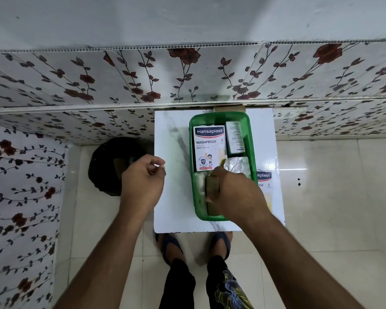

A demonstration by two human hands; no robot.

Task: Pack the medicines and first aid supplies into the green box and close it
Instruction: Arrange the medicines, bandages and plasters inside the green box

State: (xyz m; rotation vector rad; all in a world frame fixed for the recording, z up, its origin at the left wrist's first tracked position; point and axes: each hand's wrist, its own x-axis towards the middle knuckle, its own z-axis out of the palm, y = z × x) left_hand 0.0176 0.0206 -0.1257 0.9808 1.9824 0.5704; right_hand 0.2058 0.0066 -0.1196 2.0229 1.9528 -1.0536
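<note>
Green box sits open on the white worktop, long side toward me so I can reach in from the near end. A Hansaplast carton lies flat to save room. My right hand grips a small brown pack, pressing it into the near end; my left hand hovers loosely curled, holding nothing. Another carton waits just beside the box.

Glossy green plastic box, foil pack
</note>
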